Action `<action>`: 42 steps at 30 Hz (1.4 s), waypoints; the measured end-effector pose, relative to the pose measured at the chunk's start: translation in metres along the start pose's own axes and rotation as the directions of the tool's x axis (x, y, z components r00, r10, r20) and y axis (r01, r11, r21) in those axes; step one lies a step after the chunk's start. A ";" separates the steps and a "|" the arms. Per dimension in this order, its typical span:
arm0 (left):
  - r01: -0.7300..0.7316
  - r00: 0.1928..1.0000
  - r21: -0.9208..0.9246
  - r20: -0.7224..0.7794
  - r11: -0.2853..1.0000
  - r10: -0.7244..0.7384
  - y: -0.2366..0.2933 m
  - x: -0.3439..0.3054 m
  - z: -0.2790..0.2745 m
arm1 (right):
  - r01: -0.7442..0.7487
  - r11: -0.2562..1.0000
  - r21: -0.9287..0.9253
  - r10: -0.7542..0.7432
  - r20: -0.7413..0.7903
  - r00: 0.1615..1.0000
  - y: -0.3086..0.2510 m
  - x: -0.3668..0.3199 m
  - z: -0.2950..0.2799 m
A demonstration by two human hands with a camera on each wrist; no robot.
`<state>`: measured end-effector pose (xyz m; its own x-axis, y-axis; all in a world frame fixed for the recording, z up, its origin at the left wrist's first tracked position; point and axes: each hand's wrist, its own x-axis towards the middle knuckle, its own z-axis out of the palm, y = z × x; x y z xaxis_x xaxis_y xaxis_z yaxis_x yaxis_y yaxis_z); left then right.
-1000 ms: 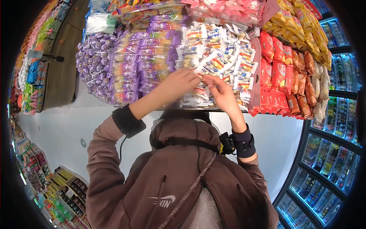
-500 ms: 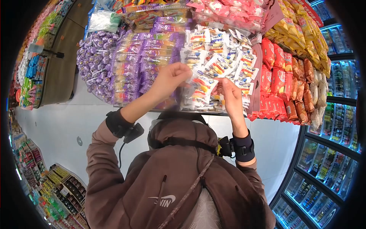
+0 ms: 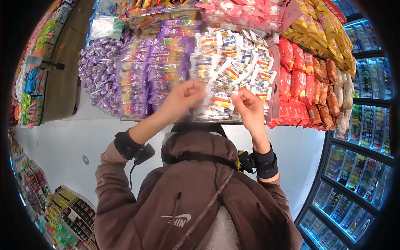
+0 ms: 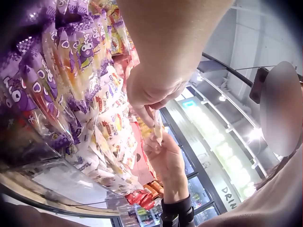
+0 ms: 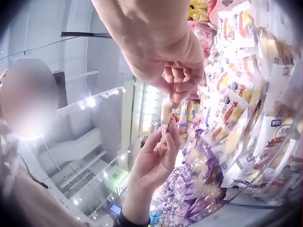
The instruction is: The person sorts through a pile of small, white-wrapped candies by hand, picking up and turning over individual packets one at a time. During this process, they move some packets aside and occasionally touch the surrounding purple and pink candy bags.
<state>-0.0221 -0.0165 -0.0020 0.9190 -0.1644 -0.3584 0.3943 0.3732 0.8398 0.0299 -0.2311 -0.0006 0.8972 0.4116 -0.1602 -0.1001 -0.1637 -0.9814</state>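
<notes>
Both hands hold a small white snack packet (image 3: 221, 101) with a red-and-yellow print, one hand at each end. My left hand (image 3: 185, 98) pinches its left end between thumb and fingertips. At the right end, my right hand (image 3: 250, 109) grips it the same way. The right wrist view shows the packet (image 5: 166, 111) edge-on, pale yellow contents showing through the wrapper. In the left wrist view the packet (image 4: 158, 130) stretches between the two sets of fingertips. Beneath the hands lies a pile of matching white packets (image 3: 229, 46).
Left of the pile lie purple-wrapped snack packs (image 3: 135, 79) and purple lollipops (image 3: 100, 68). Red packets (image 3: 299, 81) and yellow bags (image 3: 321, 33) sit on the right. Lit drink coolers (image 3: 371, 79) line the far right; a brown display stand (image 3: 60, 91) is at left.
The hands were close together over the pile, then drew apart with the packet stretched between them. Since half a second ago they have shifted slightly toward the body, and the packet has tilted.
</notes>
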 end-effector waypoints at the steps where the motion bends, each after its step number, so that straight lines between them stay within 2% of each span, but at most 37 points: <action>1: 0.023 1.000 -0.010 0.003 1.000 -0.023 0.000 -0.001 0.000 | 0.009 1.000 -0.003 -0.009 -0.009 1.000 0.000 -0.001 0.001; 2: 0.045 0.999 -0.021 0.006 0.999 -0.045 -0.001 0.000 0.000 | 0.018 1.000 -0.006 -0.018 -0.016 1.000 0.000 -0.001 0.001; 5: -0.051 0.998 -0.015 0.021 0.999 0.052 -0.014 0.005 -0.002 | 0.011 1.000 -0.008 -0.011 -0.026 1.000 0.001 -0.002 -0.001; 11: -0.082 0.996 -0.025 0.037 0.996 0.083 -0.009 0.006 0.009 | 0.003 1.000 -0.008 -0.004 -0.034 0.999 0.003 -0.006 -0.007; 14: -0.111 0.993 0.182 0.049 0.977 0.104 -0.008 0.006 0.016 | 0.056 0.991 -0.120 -0.058 -0.014 0.998 0.002 -0.011 -0.007; 15: -0.009 0.998 0.360 0.057 0.933 -0.013 -0.002 0.005 0.017 | 0.082 0.983 -0.166 -0.087 -0.022 0.996 0.005 -0.012 -0.005; 16: -0.048 0.997 0.358 0.077 0.933 0.022 -0.003 0.007 0.019 | 0.085 0.988 -0.131 -0.087 -0.008 0.996 0.004 -0.017 -0.006; 18: -0.122 0.989 0.350 0.117 0.929 0.086 -0.014 0.013 0.024 | 0.126 0.970 -0.209 -0.126 0.012 0.992 0.002 -0.017 -0.013; 19: -0.185 0.978 0.529 0.177 0.828 0.105 -0.020 0.014 0.020 | 0.116 0.979 -0.170 -0.117 0.001 0.993 0.012 -0.022 -0.011; 20: -0.199 0.976 0.541 0.185 0.817 0.115 -0.025 0.018 0.019 | 0.068 0.981 -0.182 -0.065 0.021 0.998 0.015 -0.025 -0.017; 22: -0.220 0.972 0.570 0.196 0.792 0.128 -0.027 0.025 0.023 | 0.041 0.997 -0.065 -0.045 -0.065 0.997 0.021 -0.031 -0.023; 25: -0.090 0.996 0.488 0.042 0.868 0.079 -0.017 0.041 0.033 | 0.069 0.994 0.082 -0.054 -0.174 0.983 0.025 -0.040 -0.041; 27: -0.232 0.963 0.498 -0.001 0.835 0.268 -0.009 0.056 0.043 | 0.103 0.991 0.081 -0.082 -0.228 0.970 0.020 -0.048 -0.055; 30: -0.331 0.899 0.698 0.027 0.635 0.438 0.012 0.081 0.065 | 0.133 0.983 0.127 -0.092 -0.284 0.954 0.018 -0.057 -0.071; 31: -0.393 0.870 0.701 0.074 0.595 0.488 0.015 0.090 0.073 | 0.124 0.982 0.141 -0.078 -0.292 0.953 0.016 -0.060 -0.074; 34: -0.353 0.897 0.764 0.113 0.541 0.426 0.020 0.112 0.098 | 0.117 0.980 0.162 -0.066 -0.292 0.954 0.018 -0.066 -0.082; 35: -0.371 0.890 0.748 0.117 0.551 0.441 0.012 0.121 0.102 | 0.118 0.979 0.165 -0.067 -0.288 0.955 0.019 -0.066 -0.085; 38: -0.349 0.871 0.807 0.092 0.476 0.482 0.006 0.132 0.110 | 0.089 0.984 0.152 -0.043 -0.283 0.958 0.016 -0.067 -0.092; 42: -0.295 0.883 0.829 0.046 0.475 0.468 0.009 0.133 0.100 | 0.112 0.971 0.210 -0.055 -0.260 0.964 0.012 -0.066 -0.104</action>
<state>0.1029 -0.1266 -0.0016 0.9954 -0.0120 0.0954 -0.0871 -0.5312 0.8428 0.0139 -0.3532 0.0095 0.9823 0.1724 -0.0730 -0.0871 0.0754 -0.9933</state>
